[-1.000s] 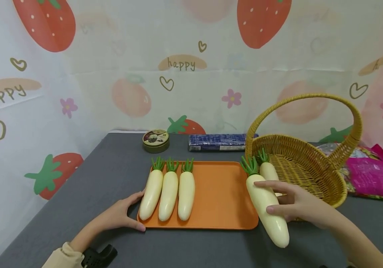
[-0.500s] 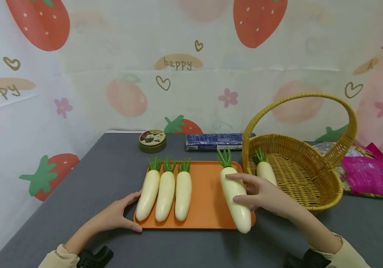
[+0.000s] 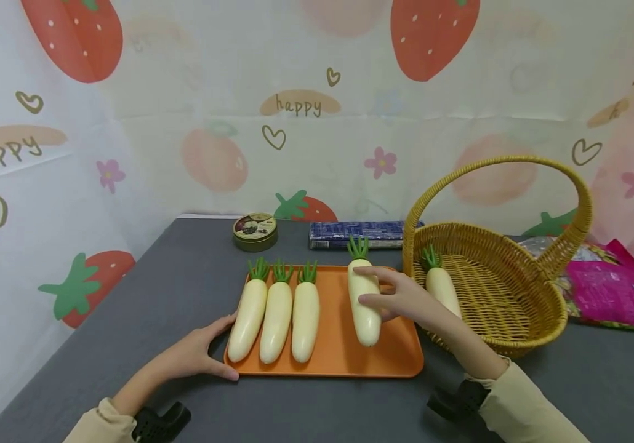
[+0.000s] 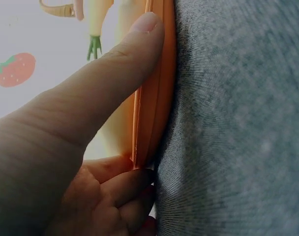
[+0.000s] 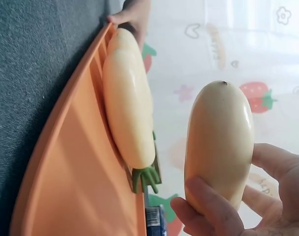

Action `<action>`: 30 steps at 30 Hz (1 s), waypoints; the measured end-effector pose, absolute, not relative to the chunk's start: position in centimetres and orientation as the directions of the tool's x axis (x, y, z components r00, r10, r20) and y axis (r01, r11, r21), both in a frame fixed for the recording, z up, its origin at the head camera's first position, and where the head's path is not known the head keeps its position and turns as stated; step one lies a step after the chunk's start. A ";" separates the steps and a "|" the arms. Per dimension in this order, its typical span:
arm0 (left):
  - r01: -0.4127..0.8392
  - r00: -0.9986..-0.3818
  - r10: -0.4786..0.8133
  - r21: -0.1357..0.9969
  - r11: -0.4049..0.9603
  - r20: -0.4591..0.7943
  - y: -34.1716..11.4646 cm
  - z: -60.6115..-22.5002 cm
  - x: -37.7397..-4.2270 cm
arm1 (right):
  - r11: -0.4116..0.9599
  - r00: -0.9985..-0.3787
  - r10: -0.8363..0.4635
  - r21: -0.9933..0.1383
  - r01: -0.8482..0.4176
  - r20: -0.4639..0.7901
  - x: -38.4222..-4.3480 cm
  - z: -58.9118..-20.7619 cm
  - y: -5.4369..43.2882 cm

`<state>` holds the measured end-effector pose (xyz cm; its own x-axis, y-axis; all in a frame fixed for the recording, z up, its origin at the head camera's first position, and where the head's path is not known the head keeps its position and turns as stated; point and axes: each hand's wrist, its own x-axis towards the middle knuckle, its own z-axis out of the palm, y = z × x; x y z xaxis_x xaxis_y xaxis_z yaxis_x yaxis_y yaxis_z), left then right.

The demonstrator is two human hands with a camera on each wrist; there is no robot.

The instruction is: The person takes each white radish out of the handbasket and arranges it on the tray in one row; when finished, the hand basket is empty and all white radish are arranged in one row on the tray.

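Note:
My right hand [image 3: 391, 292] grips a white radish [image 3: 364, 301] with green leaf stubs, holding it above the right half of the orange tray [image 3: 336, 366]. In the right wrist view, fingers and thumb wrap the radish [image 5: 221, 132] from both sides, its smooth tip upward. At the tray's front left corner, my left hand [image 3: 192, 354] holds the rim. The left wrist view shows that thumb along the tray wall [image 4: 157, 108], other fingers bent against its side. Side by side on the tray's left lie three radishes: left [image 3: 247, 320], middle [image 3: 276, 323] and right [image 3: 306, 320].
A wicker basket [image 3: 557, 317] with a tall handle stands right of the tray, another radish [image 3: 442, 288] inside it. Behind are a round tin [image 3: 255, 232] and a long blue box [image 3: 358, 235]. A pink bag [image 3: 613, 286] lies at far right.
My right hand has carried the radish left, from beside the basket to above the tray's right half, and the radish has turned more upright in view. My left hand stays at the tray corner.

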<state>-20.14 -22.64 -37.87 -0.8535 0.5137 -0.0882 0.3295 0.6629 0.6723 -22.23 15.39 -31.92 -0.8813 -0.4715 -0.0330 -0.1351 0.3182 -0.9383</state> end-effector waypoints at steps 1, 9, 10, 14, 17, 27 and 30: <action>0.333 -0.856 0.509 0.664 0.670 -0.085 -22.6 -37.9 -20.1 | 0.318 -0.882 -0.470 -0.938 -0.137 -0.030 -22.4 -32.0 15.2; 0.345 -0.865 0.499 0.655 0.673 -0.056 -22.7 -38.3 -20.2 | 0.310 -0.869 -0.494 -0.941 -0.135 -0.038 -23.4 -33.2 14.1; 0.346 -0.865 0.498 0.654 0.673 -0.056 -22.6 -38.3 -20.2 | 0.309 -0.862 -0.505 -0.940 -0.143 -0.035 -23.5 -33.5 14.0; 0.343 -0.868 0.492 0.647 0.681 -0.058 -22.6 -38.3 -20.2 | 0.320 -0.848 -0.529 -0.931 -0.173 -0.025 -23.7 -34.4 13.6; 0.341 -0.869 0.491 0.644 0.685 -0.061 -22.7 -38.3 -20.2 | 0.358 -0.848 -0.530 -0.911 -0.204 -0.018 -23.7 -35.0 13.1; 0.361 -0.861 0.506 0.632 0.686 -0.057 -22.8 -38.1 -20.2 | 0.461 -0.861 -0.509 -0.839 -0.288 0.016 -23.6 -35.7 11.9; 0.359 -0.860 0.506 0.634 0.685 -0.059 -22.7 -38.1 -20.1 | 0.523 -0.869 -0.493 -0.783 -0.338 0.046 -23.6 -35.8 11.5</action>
<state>-20.13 -22.74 -38.11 -0.8604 0.5061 -0.0593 0.3592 0.6848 0.6341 -23.57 11.54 -35.82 -0.8690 -0.4928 0.0458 -0.3378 0.5229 -0.7826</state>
